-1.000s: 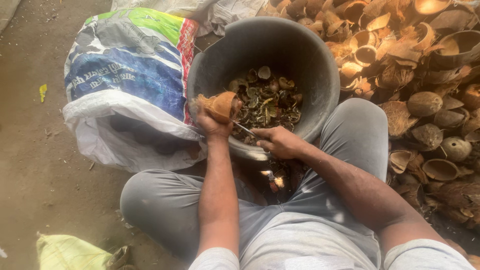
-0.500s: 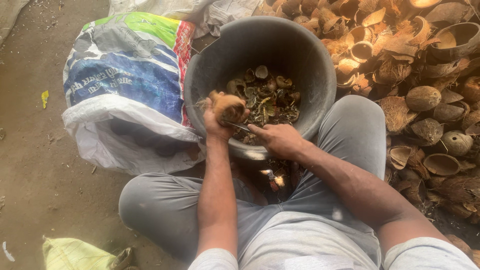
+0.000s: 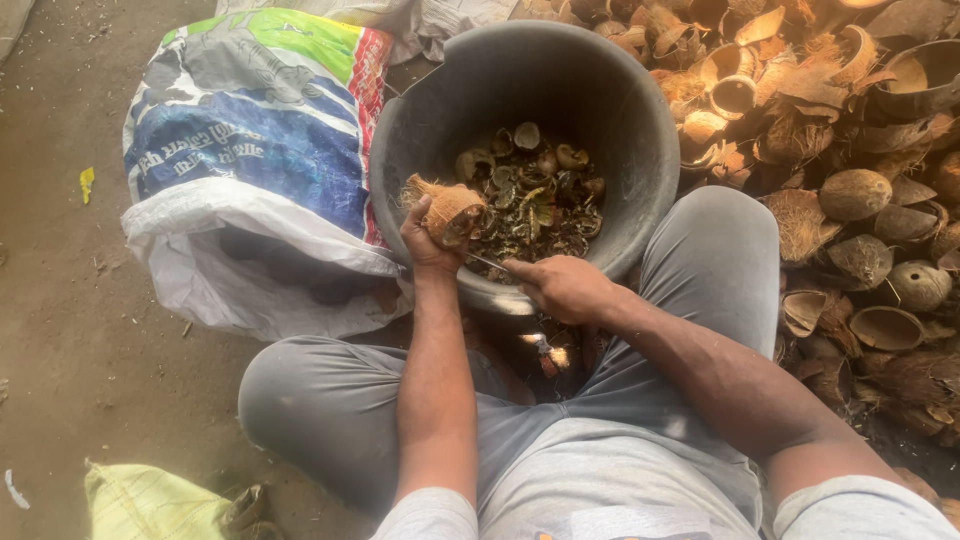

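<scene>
Sitting on the dirt floor (image 3: 60,330) with legs around a dark bucket (image 3: 640,150), the person grips a coconut piece (image 3: 452,210) in the left hand (image 3: 428,240), fingers closed under it, holding it over the bucket's near rim. The right hand (image 3: 560,288) is clenched around a thin metal tool (image 3: 487,262) whose tip points at the piece. It looks light, stiff and rough with fibre, so it should sit firmly when cupped from below by its husk side. Shell scraps (image 3: 540,195) lie in the bucket; a printed sack (image 3: 250,150) sits left, a heap of coconut husks (image 3: 850,200) right.
</scene>
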